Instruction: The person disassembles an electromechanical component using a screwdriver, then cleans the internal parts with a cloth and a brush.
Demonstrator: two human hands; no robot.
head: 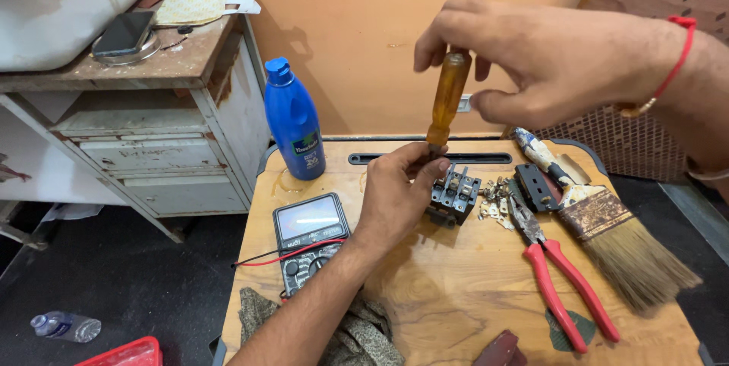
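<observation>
Wooden table (456, 298): multimeter (310, 241), blue bottle (294, 121), red-handled pliers (554, 271), paintbrush (607, 225), patterned cloth (357, 336). Floor: clear plastic bottle (64, 326). Cabinet (152, 108): phone (123, 33)

A plain orange-painted wall (357, 39) fills the back of the view, evenly lit, with soft shadows falling on it. At the right, a brown panel with a lattice-patterned lower part (645, 146) meets it. Against the wall on the left stands a worn white wooden cabinet with drawers (152, 161), its brown top chipped and stained. The dark grey floor (114, 275) spreads below. A small light wooden table with rounded corners and a slot near its far edge (456, 290) stands in the foreground.
</observation>
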